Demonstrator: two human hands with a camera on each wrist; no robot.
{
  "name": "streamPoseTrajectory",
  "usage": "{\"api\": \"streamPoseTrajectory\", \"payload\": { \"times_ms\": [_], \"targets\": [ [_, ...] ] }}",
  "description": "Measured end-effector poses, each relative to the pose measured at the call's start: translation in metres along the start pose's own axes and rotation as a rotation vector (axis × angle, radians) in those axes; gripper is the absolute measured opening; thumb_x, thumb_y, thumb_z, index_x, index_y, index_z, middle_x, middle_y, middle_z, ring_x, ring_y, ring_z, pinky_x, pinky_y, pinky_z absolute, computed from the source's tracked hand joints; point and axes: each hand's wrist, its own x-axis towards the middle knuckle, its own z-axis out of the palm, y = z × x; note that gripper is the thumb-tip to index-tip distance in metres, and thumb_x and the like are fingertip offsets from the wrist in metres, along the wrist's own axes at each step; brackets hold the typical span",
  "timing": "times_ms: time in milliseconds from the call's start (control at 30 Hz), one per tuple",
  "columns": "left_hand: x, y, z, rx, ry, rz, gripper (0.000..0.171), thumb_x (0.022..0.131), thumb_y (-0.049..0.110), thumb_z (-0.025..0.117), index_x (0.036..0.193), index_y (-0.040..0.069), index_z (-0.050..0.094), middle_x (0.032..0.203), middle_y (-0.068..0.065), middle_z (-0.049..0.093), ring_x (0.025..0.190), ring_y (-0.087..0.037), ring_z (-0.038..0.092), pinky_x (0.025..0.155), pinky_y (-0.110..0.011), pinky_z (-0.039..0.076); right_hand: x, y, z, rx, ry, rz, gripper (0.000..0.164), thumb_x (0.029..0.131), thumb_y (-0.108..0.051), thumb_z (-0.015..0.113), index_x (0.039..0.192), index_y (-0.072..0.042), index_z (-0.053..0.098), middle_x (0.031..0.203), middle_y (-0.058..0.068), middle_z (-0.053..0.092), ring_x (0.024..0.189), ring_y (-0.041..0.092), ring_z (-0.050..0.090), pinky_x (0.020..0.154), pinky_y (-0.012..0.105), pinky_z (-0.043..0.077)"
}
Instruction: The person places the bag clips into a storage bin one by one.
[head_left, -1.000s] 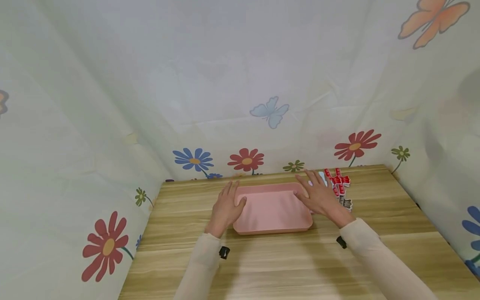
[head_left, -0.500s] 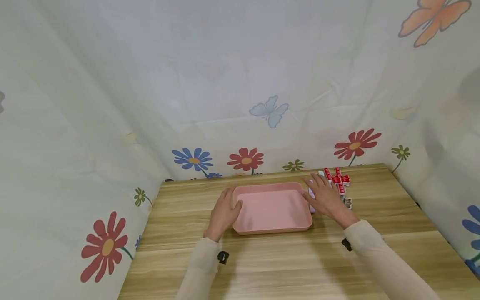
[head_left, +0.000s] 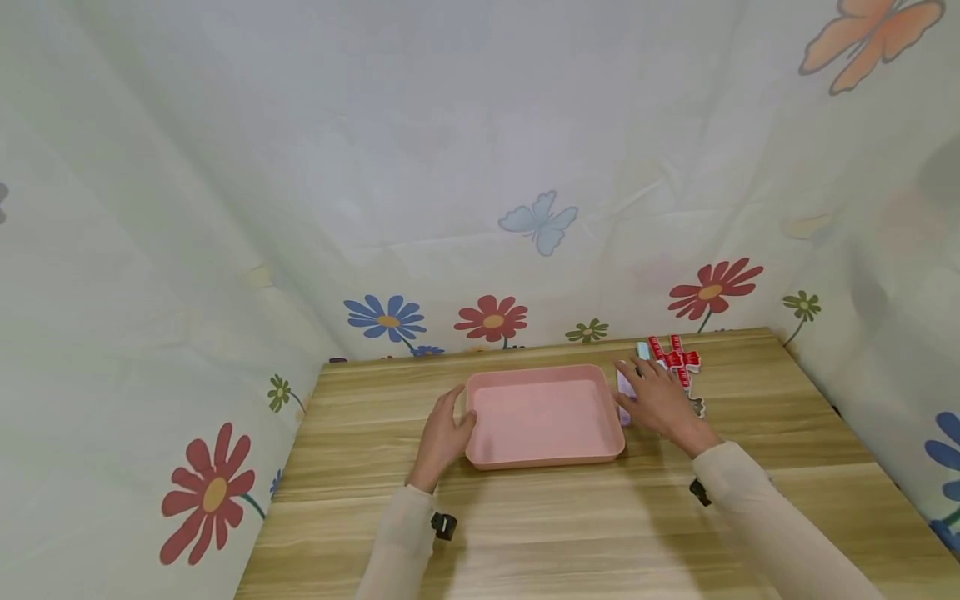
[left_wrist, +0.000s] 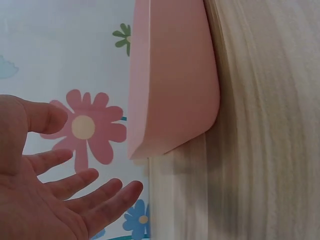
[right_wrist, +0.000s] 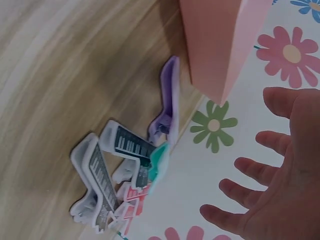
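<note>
A shallow pink rectangular tray [head_left: 545,459] lies on the table with nothing in it. My left hand [head_left: 441,437] is beside the tray's left end, its thumb overlapping the rim in the head view; the left wrist view shows spread, relaxed fingers. Off the right end, my right hand [head_left: 658,402] hovers with loosely spread fingers and holds nothing. Beneath and behind it lie several plastic clips, partly hidden by the hand in the head view. The right wrist view shows a purple clip [right_wrist: 170,100] nearest the tray, grey printed clips [right_wrist: 97,175], a teal one [right_wrist: 159,160] and red ones [right_wrist: 134,195].
The wood-grain table [head_left: 540,533] meets a pale curtain [head_left: 420,208] with printed flowers and butterflies at the back and sides. Small black devices [head_left: 444,525] are worn at both wrists, below the cream sleeves [head_left: 401,542].
Both hands have drawn apart, away from the tray: the left slightly left and nearer, the right to the right, over the clips. The tray has stayed in place.
</note>
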Motion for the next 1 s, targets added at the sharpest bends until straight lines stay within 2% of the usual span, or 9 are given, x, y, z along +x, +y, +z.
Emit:
{"api": "streamPoseTrajectory", "payload": {
  "times_ms": [233, 500, 800, 1000],
  "targets": [
    [-0.001, -0.013, 0.005, -0.034, 0.003, -0.028, 0.05, 0.09, 0.019, 0.055, 0.138, 0.012, 0.043, 0.138, -0.015, 0.048, 0.117, -0.034, 0.052, 0.092, -0.049, 0.046, 0.0, 0.008, 0.007, -0.004, -0.017, -0.012, 0.063, 0.088, -0.03, 0.059, 0.144, -0.013, 0.035, 0.143, 0.021, 0.039, 0.126, 0.047, 0.038, 0.1, 0.065, 0.032],
    [-0.003, -0.022, 0.009, -0.061, -0.003, -0.024, 0.047, 0.091, 0.013, 0.054, 0.136, 0.009, 0.045, 0.135, -0.019, 0.05, 0.112, -0.039, 0.056, 0.09, -0.049, 0.048, 0.004, 0.016, 0.017, -0.01, -0.026, 0.011, 0.056, 0.085, -0.022, 0.062, 0.136, -0.005, 0.046, 0.135, 0.023, 0.047, 0.12, 0.046, 0.045, 0.095, 0.062, 0.039],
    [-0.004, -0.031, 0.013, -0.102, -0.029, -0.04, 0.046, 0.09, 0.009, 0.053, 0.136, 0.007, 0.045, 0.132, -0.021, 0.052, 0.107, -0.036, 0.059, 0.086, -0.047, 0.05, 0.01, 0.02, 0.026, -0.044, -0.09, 0.044, 0.05, 0.088, -0.022, 0.059, 0.133, -0.004, 0.049, 0.135, 0.021, 0.048, 0.119, 0.042, 0.046, 0.092, 0.061, 0.041],
    [-0.006, -0.033, 0.016, -0.117, -0.041, -0.064, 0.051, 0.085, 0.003, 0.053, 0.135, 0.007, 0.046, 0.122, -0.019, 0.057, 0.1, -0.028, 0.064, 0.081, -0.038, 0.053, 0.014, 0.022, 0.028, -0.082, -0.093, 0.03, 0.049, 0.087, -0.023, 0.062, 0.13, -0.002, 0.051, 0.13, 0.021, 0.051, 0.115, 0.041, 0.047, 0.087, 0.059, 0.044]
  ]
}}
